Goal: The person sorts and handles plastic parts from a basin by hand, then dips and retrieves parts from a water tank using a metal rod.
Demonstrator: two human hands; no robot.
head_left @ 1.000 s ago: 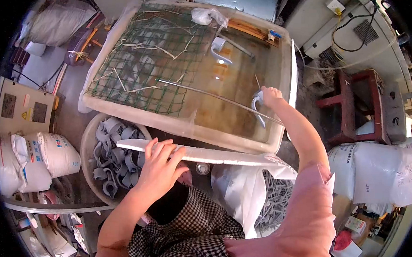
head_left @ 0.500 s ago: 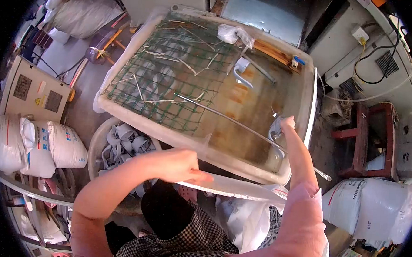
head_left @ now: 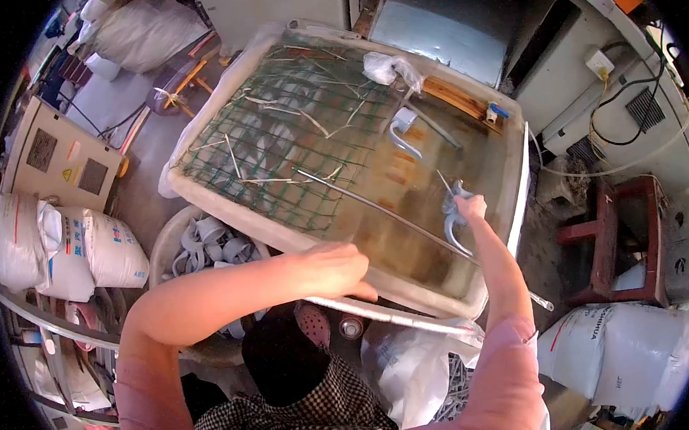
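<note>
My right hand is closed on a grey curved plastic part over the right side of a water-filled tub. The part has a hook-like lower end, and a thin pale stem sticks up beside it. A similar grey hooked part lies farther back in the water. Just below the held part, a long metal rod crosses the tub. Near the tub's front rim, my left hand is curled with its knuckles up; whatever it may hold is hidden.
A green net with pale strips covers the tub's left half, with grey parts beneath it. A round basin at front left holds several grey parts. Full white sacks stand right, with a red frame behind.
My right hand has shifted slightly left with the grey part, which has turned so its hook points downward. My left hand has moved a little to the right along the rim.
</note>
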